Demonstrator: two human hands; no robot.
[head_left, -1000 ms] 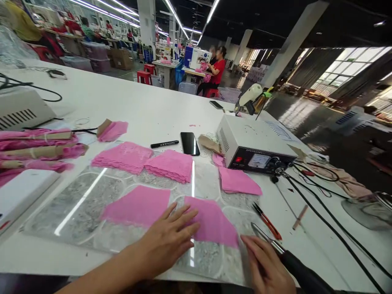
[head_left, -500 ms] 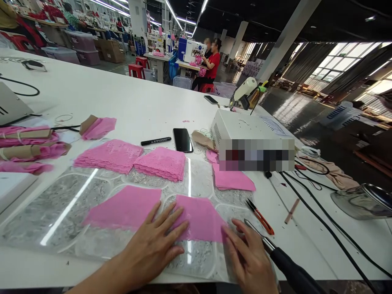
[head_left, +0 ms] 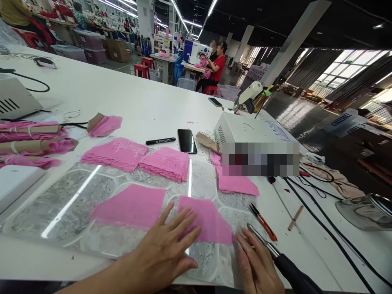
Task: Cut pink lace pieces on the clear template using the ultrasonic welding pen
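My left hand [head_left: 167, 245] lies open, fingers spread, over the left edge of a pink fabric piece [head_left: 211, 222] on a clear sheet [head_left: 61, 212] at the front of the table. A second pink piece [head_left: 131, 206] lies flat to its left. My right hand [head_left: 257, 261] is at the right edge of the nearer piece, fingers extended and slightly bent, fingertips on or just above the sheet. Right beside it runs a black-handled tool with a metal tip [head_left: 263, 239], like a soldering iron; whether the hand touches it I cannot tell. Orange thread snips [head_left: 265, 222] lie beyond.
Two pink fabric stacks [head_left: 114, 154] [head_left: 165, 163] sit behind the pieces. More pink fabric [head_left: 237, 180] lies before a white box-shaped device [head_left: 251, 126]. A phone [head_left: 186, 141], marker [head_left: 161, 141], cables [head_left: 324, 222] and glass jar [head_left: 364, 212] are around. A person in red [head_left: 219, 67] sits beyond.
The view has shifted slightly. My left hand has slid a little right along the pink fabric, and my right hand has moved slightly right, off its right edge.
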